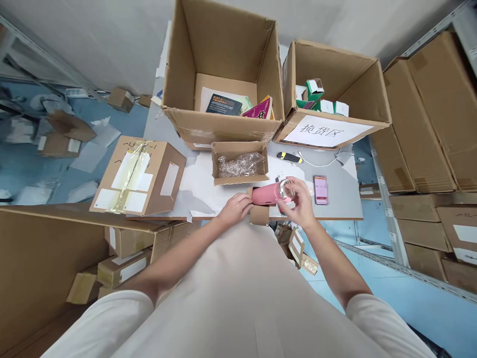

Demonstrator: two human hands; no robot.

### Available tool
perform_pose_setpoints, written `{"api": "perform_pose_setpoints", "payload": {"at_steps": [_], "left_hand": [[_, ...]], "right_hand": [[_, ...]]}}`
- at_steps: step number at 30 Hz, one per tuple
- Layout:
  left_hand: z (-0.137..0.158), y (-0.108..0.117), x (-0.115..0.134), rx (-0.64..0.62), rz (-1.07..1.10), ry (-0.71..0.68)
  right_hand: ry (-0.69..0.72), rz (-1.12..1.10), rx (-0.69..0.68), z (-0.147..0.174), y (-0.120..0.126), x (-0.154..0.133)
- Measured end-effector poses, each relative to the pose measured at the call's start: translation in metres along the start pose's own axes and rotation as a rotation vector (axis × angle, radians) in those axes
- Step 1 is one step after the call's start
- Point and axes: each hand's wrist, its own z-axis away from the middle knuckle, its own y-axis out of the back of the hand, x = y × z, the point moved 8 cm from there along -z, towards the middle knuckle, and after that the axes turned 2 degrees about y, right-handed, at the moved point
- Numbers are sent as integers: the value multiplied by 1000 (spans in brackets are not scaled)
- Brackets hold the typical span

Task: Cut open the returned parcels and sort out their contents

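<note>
A pink bottle (265,194) with a shiny silver top lies sideways near the front edge of the table. The fingers of my right hand (300,203) are wrapped round its silver end. My left hand (236,208) is closed at the other end, where a small brown cardboard box (260,216) with a flap hanging down meets the bottle. How far the bottle sits inside that cardboard is hidden. Just beyond my hands stands an open small carton (240,180) with clear bubble wrap (240,165) in it.
Behind stand a large open carton (223,130) with books and another carton (335,107) holding green-and-white boxes. A taped parcel (149,174) sits at left. A yellow-black cutter (289,157), a white cable and a phone (321,190) lie at right. Shelved cartons (421,124) line the right.
</note>
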Motion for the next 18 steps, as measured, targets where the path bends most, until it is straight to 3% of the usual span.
{"api": "perform_pose_setpoints", "payload": {"at_steps": [3, 9, 12, 15, 18], "left_hand": [[1, 0, -2, 69, 60, 34], [0, 1, -1, 100, 189, 119], [1, 5, -3, 120, 257, 180], [1, 8, -7, 144, 280, 232], [5, 8, -21, 198, 340, 344]], "right_hand": [[13, 260, -167, 1, -39, -8], [-217, 819, -382, 3, -88, 15], [-215, 812, -447, 1, -93, 19], [-143, 638, -480, 8, -87, 20], [-134, 457, -275, 20, -62, 27]]}}
